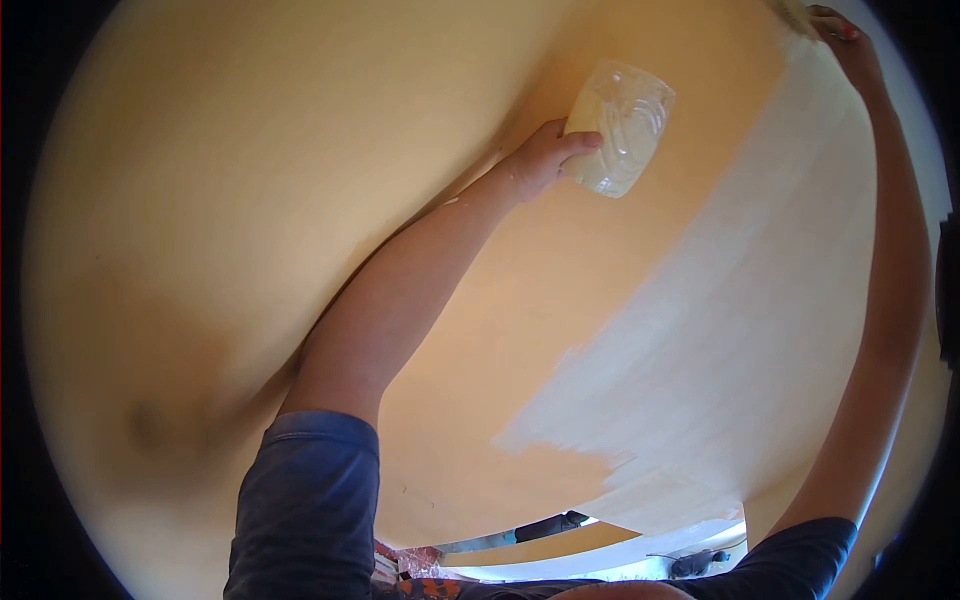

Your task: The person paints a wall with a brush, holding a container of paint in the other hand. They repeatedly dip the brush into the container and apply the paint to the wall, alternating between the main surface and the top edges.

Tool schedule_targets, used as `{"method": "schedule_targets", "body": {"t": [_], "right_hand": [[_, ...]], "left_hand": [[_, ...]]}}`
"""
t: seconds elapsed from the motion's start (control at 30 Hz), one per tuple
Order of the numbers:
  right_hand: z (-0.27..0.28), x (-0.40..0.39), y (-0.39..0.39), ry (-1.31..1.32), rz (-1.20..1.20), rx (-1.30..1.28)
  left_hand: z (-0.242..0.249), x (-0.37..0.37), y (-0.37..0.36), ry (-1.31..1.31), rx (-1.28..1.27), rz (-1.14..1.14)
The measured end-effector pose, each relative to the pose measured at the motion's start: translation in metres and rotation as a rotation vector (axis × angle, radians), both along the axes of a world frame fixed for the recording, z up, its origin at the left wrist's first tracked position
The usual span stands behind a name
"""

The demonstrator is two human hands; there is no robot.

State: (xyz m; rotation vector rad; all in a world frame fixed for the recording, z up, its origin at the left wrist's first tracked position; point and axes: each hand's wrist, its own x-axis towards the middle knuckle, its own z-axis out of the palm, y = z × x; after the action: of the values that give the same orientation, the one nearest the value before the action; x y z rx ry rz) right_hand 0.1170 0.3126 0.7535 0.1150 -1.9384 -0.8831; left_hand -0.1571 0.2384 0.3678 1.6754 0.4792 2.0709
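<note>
Fingers of the left hand (pixel 545 158) curl around a clear plastic cup (pixel 620 128) smeared inside with white paint, gripping it raised in front of the yellow wall (pixel 250 180). The right hand (pixel 845 40) reaches higher and well to the right of the cup, closed on a tool at the frame's top edge; only a pale tip (pixel 795 15) shows, too little to name. Between and below the two hands spreads a patch of fresh white paint (pixel 720 340) over the yellow. Blue sleeves (pixel 305 500) cover both upper arms.
</note>
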Motion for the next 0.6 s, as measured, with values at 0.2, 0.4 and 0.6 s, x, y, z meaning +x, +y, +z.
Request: {"method": "schedule_targets", "body": {"t": [0.2,0.4,0.6], "right_hand": [[-0.085,-0.024,-0.007,-0.128,-0.081,-0.121],[-0.099,-0.038,-0.045,-0.134,0.014,-0.326],[-0.023,-0.008,-0.023,0.078,-0.079,-0.169]], "left_hand": [[-0.012,-0.004,-0.009,-0.069,-0.007,-0.006],[-0.025,-0.036,-0.016,-0.02,-0.008,0.006],[-0.018,-0.009,-0.013,0.039,0.031,0.027]]}}
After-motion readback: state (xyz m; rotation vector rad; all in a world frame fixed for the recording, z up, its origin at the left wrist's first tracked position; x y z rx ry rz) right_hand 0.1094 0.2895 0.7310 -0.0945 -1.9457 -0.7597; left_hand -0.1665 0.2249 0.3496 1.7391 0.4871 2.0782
